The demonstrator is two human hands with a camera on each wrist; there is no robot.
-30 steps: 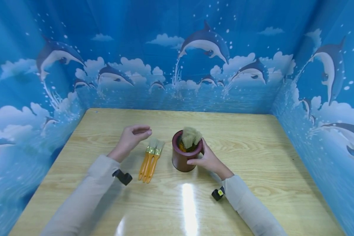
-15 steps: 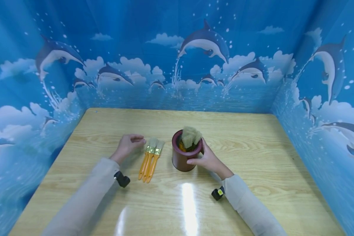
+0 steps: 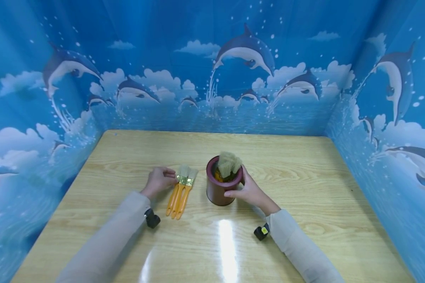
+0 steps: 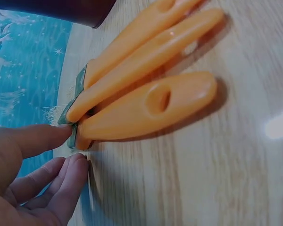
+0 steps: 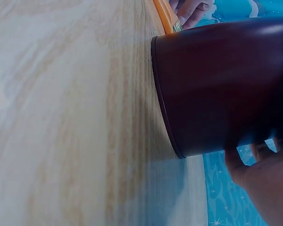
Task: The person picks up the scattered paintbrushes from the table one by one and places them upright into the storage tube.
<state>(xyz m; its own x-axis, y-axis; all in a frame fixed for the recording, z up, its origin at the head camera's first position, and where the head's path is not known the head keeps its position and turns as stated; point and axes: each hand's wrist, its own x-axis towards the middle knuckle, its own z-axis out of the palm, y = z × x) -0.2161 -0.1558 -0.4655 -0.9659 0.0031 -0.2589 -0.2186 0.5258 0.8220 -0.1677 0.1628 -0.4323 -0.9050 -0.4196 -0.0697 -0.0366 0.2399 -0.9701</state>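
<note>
Orange-handled brushes [image 3: 178,196] on the table [image 3: 287,243], left of the maroon pot [image 3: 219,193]. Left hand [image 3: 158,181] parted, thumb at the leftmost metal band [image 4: 73,139], fingertips just beside; right hand [image 3: 250,192] curled round the pot. Could snag neighbours, so closely bunched, or tip the top-heavy pot through a careless tug.
</note>
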